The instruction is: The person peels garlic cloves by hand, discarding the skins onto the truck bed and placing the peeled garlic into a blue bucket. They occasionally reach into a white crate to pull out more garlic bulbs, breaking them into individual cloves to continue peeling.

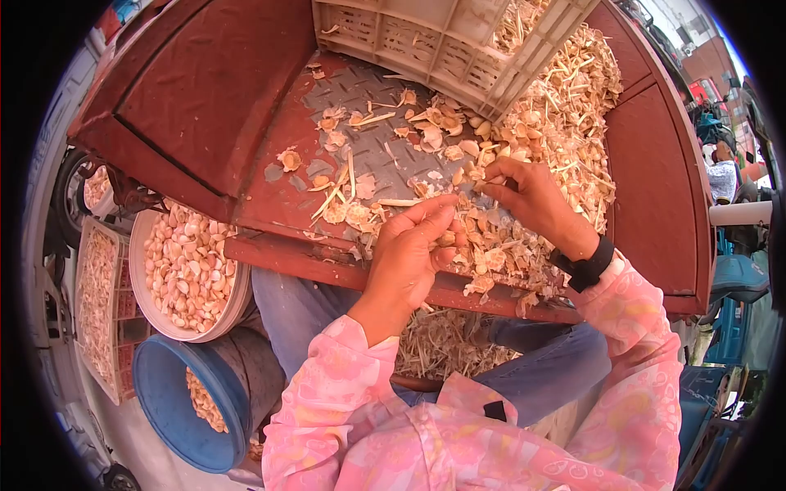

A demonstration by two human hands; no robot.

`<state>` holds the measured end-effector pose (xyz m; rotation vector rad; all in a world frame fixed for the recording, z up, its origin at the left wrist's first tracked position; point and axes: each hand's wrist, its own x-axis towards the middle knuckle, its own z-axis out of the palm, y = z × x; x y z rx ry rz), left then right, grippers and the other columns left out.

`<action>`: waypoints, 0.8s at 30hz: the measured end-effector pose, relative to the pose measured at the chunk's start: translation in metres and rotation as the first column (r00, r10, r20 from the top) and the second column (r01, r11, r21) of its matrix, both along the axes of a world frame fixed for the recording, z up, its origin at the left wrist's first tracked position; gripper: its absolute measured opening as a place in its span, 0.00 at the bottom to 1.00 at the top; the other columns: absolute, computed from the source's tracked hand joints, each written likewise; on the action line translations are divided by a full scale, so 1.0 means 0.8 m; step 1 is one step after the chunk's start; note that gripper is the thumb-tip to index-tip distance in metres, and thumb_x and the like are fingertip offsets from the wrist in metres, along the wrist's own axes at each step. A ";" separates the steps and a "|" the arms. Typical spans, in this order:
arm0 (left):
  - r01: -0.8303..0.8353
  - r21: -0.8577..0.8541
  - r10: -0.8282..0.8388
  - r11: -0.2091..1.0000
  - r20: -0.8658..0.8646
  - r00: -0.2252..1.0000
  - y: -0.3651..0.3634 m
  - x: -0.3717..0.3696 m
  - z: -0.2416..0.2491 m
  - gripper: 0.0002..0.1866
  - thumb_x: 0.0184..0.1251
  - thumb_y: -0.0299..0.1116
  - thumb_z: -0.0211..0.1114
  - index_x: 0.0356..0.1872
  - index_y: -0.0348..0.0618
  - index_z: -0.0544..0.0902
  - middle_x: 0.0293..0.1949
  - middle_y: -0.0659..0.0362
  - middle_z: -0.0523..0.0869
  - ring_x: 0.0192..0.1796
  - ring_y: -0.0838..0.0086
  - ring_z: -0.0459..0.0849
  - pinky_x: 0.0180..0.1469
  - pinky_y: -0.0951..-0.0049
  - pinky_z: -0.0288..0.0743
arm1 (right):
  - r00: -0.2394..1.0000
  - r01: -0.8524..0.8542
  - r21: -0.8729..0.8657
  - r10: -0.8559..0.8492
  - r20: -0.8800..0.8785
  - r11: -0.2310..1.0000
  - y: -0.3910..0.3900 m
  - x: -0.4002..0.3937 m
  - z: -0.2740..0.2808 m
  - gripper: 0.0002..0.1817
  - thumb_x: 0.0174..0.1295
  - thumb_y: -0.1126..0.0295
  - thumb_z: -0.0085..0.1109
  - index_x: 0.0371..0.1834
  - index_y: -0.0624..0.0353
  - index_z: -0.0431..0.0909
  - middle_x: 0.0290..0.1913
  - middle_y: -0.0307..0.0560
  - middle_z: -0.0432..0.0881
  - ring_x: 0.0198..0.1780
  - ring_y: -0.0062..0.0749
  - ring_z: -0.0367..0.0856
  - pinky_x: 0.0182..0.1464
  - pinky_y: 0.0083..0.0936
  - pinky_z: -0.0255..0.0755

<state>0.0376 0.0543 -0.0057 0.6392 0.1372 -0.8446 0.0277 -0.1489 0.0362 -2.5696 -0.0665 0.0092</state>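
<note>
My left hand (413, 250) is closed over the front edge of the red metal bed, thumb against the bent fingers. Part of a garlic clove (446, 239) shows between its curled fingers. To the right, my right hand (528, 196) pinches at a pale garlic clove (470, 173), just above the loose garlic; its fingertips partly cover what they hold. A black band circles the right wrist. Around both hands lie dry garlic skins (490, 260) and stalks. Beyond them, a heap of garlic cloves and skins (565, 123) fills the bed's right side.
A beige plastic crate (426, 37) lies tilted on the bed's far side. At the left stand a white bucket (141, 270) full of cloves, a blue bucket (168, 425) with peeled-looking cloves, and a crate (123, 327) of garlic bits. The red side wall (659, 188) borders the right.
</note>
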 end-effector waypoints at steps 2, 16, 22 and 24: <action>0.016 0.010 -0.016 1.000 0.006 1.000 -0.004 -0.003 0.003 0.17 0.66 0.31 0.57 0.54 0.36 0.74 0.32 0.60 0.78 0.33 0.79 0.79 0.25 0.91 0.72 | 1.000 0.011 0.029 -0.012 0.017 1.000 0.001 -0.014 0.003 0.06 0.55 0.71 0.60 0.33 0.62 0.78 0.24 0.51 0.78 0.28 0.37 0.78 0.32 0.29 0.69; 0.017 -0.127 -0.036 0.992 -0.143 0.989 0.011 -0.010 -0.002 0.18 0.68 0.31 0.52 0.56 0.36 0.71 0.40 0.53 0.79 0.37 0.72 0.81 0.28 0.87 0.80 | 0.986 -0.071 -0.307 0.112 0.120 0.949 0.026 0.059 -0.043 0.08 0.55 0.66 0.56 0.32 0.59 0.75 0.31 0.53 0.78 0.37 0.51 0.78 0.37 0.40 0.71; -0.004 -0.294 -0.045 0.956 -0.160 0.986 0.017 -0.005 -0.012 0.19 0.70 0.32 0.48 0.57 0.32 0.68 0.49 0.44 0.77 0.46 0.62 0.82 0.37 0.76 0.85 | 0.982 -0.070 -0.210 0.105 0.160 0.975 0.026 0.048 -0.028 0.07 0.53 0.67 0.55 0.31 0.58 0.74 0.29 0.50 0.80 0.33 0.47 0.80 0.34 0.40 0.72; -0.023 -0.331 -0.048 0.943 -0.205 0.978 0.012 -0.008 -0.014 0.19 0.70 0.32 0.47 0.57 0.31 0.68 0.49 0.44 0.77 0.47 0.60 0.82 0.39 0.72 0.85 | 0.982 -0.014 0.060 0.002 0.191 0.998 0.022 0.027 -0.017 0.07 0.54 0.68 0.57 0.32 0.59 0.74 0.30 0.47 0.79 0.31 0.44 0.79 0.32 0.35 0.71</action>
